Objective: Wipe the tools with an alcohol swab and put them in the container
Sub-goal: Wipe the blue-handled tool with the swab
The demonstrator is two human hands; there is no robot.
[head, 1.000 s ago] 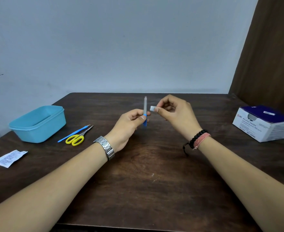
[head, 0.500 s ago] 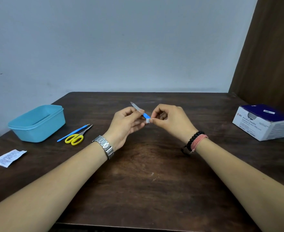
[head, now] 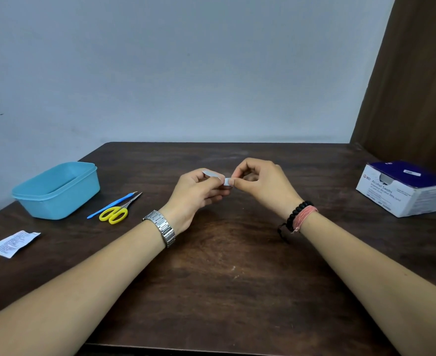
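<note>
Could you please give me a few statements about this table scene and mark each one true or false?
1. The left hand holds a thin tool. True.
2. The right hand pinches a swab against that tool. True.
3. The yellow scissors lie inside the blue container. False: they lie on the table beside it.
4. The alcohol swab box stands next to the container. False: it stands at the table's far right side.
5. A torn wrapper lies near the table's left edge. True.

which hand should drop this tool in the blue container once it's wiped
Probably the left hand: it already grips the tool, and the container sits on its side. The right hand pinches the swab.
</note>
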